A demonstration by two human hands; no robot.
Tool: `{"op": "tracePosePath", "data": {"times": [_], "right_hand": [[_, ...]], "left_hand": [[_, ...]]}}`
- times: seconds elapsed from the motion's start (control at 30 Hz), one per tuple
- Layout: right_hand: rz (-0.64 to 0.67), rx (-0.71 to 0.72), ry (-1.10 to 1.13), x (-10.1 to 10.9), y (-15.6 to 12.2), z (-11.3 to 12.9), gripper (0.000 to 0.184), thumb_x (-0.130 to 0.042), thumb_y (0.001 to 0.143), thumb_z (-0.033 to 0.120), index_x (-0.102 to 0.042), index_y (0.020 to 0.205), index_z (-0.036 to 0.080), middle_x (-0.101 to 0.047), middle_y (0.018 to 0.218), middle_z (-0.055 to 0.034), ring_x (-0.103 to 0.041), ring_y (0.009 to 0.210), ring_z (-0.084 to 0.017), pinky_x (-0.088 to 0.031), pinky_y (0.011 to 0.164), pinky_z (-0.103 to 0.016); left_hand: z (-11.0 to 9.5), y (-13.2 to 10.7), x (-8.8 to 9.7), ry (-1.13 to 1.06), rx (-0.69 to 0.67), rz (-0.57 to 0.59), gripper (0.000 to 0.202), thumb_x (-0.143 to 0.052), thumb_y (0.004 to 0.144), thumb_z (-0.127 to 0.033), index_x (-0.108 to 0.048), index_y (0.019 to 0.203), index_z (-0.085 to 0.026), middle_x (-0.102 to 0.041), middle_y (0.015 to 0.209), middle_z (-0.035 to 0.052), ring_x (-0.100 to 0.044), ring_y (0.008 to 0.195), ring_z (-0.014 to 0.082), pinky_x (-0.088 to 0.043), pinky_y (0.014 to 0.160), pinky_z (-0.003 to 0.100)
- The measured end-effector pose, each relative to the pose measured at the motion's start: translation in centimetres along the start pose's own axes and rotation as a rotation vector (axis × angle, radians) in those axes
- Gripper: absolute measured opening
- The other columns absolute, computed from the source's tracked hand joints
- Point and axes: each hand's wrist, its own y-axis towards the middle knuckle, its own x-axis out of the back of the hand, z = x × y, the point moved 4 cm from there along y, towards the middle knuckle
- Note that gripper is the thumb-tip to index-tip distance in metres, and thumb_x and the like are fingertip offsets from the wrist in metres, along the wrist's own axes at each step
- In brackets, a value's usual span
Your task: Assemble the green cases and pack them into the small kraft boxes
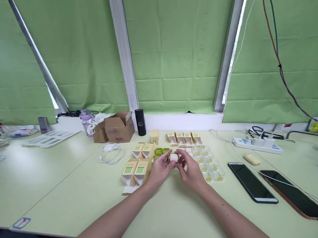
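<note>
Green blinds (pixel 173 55) right across the back, grey frames (pixel 124 45) between, daylight sneaking past edges, pale green surface (pixel 62 206) below.

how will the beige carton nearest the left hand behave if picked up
The beige carton is probably light for its size, given its thin card walls. Its open white flaps would likely fold easily, and a firm squeeze might dent it.

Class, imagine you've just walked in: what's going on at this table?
A person holds a small pale-faced piece between the left hand and right hand, over the table. Open cartons sit to the left, small green containers just beyond the left hand, and clear containers to the right.
</note>
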Motion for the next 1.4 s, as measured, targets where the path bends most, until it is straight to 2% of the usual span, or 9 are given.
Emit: {"op": "tracePosePath", "data": {"times": [0.17,0.37,0.47,0.6,0.73,0.83,0.97,1.17,1.4], "right_hand": [[-0.062,-0.117,0.139,0.5,0.4,-0.5,0.036,-0.060,0.103,0.028,-0.055,0.138,0.024,-0.074,0.118,-0.0113,-0.071,0.081,-0.021,-0.063,0.073,-0.037],[-0.091,-0.300,0.365,0.5,0.6,-1.2,0.039,-0.063,0.103,0.048,-0.059,0.134,0.025,-0.072,0.109,-0.0087,-0.068,0.086,-0.020,-0.058,0.069,-0.032],[-0.120,-0.370,0.499,0.3,0.6,-1.6,0.045,-0.066,0.100,0.057,-0.064,0.129,0.023,-0.069,0.097,-0.0055,-0.064,0.077,-0.018,-0.055,0.063,-0.030],[-0.137,-0.468,0.644,0.0,0.8,-2.1,0.053,-0.074,0.090,0.067,-0.069,0.115,0.021,-0.068,0.083,-0.0023,-0.059,0.062,-0.016,-0.053,0.055,-0.030],[-0.123,-0.569,0.711,-0.4,0.9,-2.4,0.060,-0.079,0.082,0.075,-0.072,0.104,0.019,-0.068,0.075,-0.0024,-0.062,0.059,-0.017,-0.054,0.051,-0.030],[-0.106,-0.606,0.736,-0.7,0.9,-2.5,0.064,-0.079,0.079,0.079,-0.073,0.096,0.018,-0.067,0.071,-0.0021,-0.062,0.057,-0.017,-0.053,0.048,-0.029],[-0.079,-0.606,0.733,-0.6,0.9,-2.2,0.063,-0.078,0.079,0.080,-0.073,0.091,0.018,-0.067,0.069,-0.0020,-0.060,0.053,-0.015,-0.052,0.046,-0.028],[-0.056,-0.628,0.728,-0.5,1.1,-1.7,0.064,-0.079,0.077,0.081,-0.072,0.089,0.018,-0.065,0.068,-0.0012,-0.059,0.051,-0.015,-0.051,0.046,-0.029],[0.000,-0.581,0.794,-0.1,0.9,-1.3,0.065,-0.078,0.084,0.073,-0.070,0.121,0.020,-0.065,0.066,0.0007,-0.060,0.057,-0.017,-0.049,0.052,-0.029]], "left_hand": [[-1.1,-0.3,0.2,0.013,-0.036,-0.009,0.068,-0.083,0.090,-0.050,-0.060,0.144,-0.017,-0.069,0.139,0.0205,-0.078,0.097,0.0248,-0.068,0.074,0.034],[-1.3,0.1,1.4,0.104,-0.120,-0.148,0.032,-0.076,0.091,-0.046,-0.062,0.095,-0.018,-0.075,0.109,0.0104,-0.070,0.073,0.0153,-0.057,0.055,0.024],[-1.4,0.1,1.6,0.151,-0.158,-0.141,0.031,-0.070,0.095,-0.046,-0.059,0.086,-0.019,-0.074,0.100,0.0078,-0.068,0.074,0.0159,-0.055,0.059,0.025],[-1.6,-0.3,1.6,0.299,-0.250,-0.105,0.028,-0.060,0.104,-0.044,-0.062,0.088,-0.020,-0.072,0.097,0.0070,-0.069,0.089,0.0190,-0.056,0.080,0.031],[-1.9,-0.7,1.4,0.508,-0.317,-0.071,0.016,-0.059,0.106,-0.033,-0.068,0.113,-0.022,-0.072,0.117,0.0093,-0.067,0.111,0.0231,-0.054,0.100,0.038],[-2.3,-1.0,1.1,0.658,-0.365,-0.044,0.033,-0.063,0.101,-0.021,-0.065,0.133,-0.027,-0.067,0.134,0.0094,-0.064,0.120,0.0245,-0.051,0.108,0.041],[-2.8,-1.3,0.5,0.733,-0.404,-0.019,0.045,-0.066,0.095,-0.014,-0.065,0.137,-0.031,-0.061,0.142,0.0086,-0.056,0.137,0.0279,-0.047,0.118,0.047],[-2.9,-1.3,0.3,0.737,-0.388,-0.024,0.040,-0.067,0.093,-0.011,-0.069,0.128,-0.031,-0.056,0.139,0.0072,-0.057,0.135,0.0262,-0.049,0.119,0.046],[-2.4,-0.9,0.8,0.697,-0.316,-0.092,0.035,-0.071,0.097,-0.023,-0.069,0.130,-0.033,-0.058,0.136,0.0061,-0.060,0.129,0.0253,-0.052,0.111,0.040]]}}
